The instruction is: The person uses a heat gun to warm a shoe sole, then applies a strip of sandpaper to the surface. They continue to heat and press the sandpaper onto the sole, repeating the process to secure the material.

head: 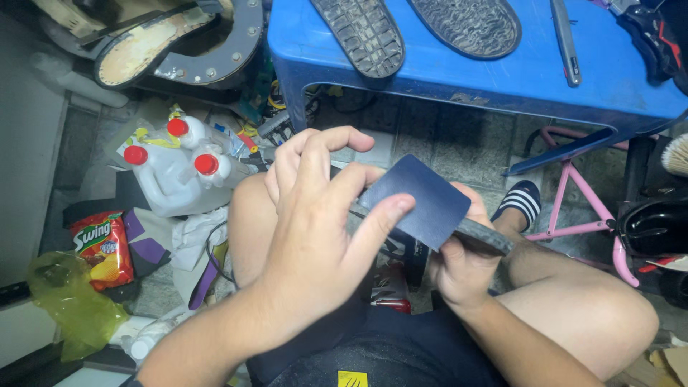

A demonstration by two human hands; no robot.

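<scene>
The left hand (315, 215) pinches a thin dark blue sheet (419, 201), which looks light and bendy. The right hand (462, 269) is clamped on a black rubber sole (484, 236) under it.

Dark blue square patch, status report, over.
Left hand pressing dark blue square patch with thumb. Right hand gripping black rubber sole under it. Blue plastic table beyond, apart from the hands.

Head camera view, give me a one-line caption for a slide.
Left hand presses a dark blue sheet onto a sole gripped by the right hand.
</scene>
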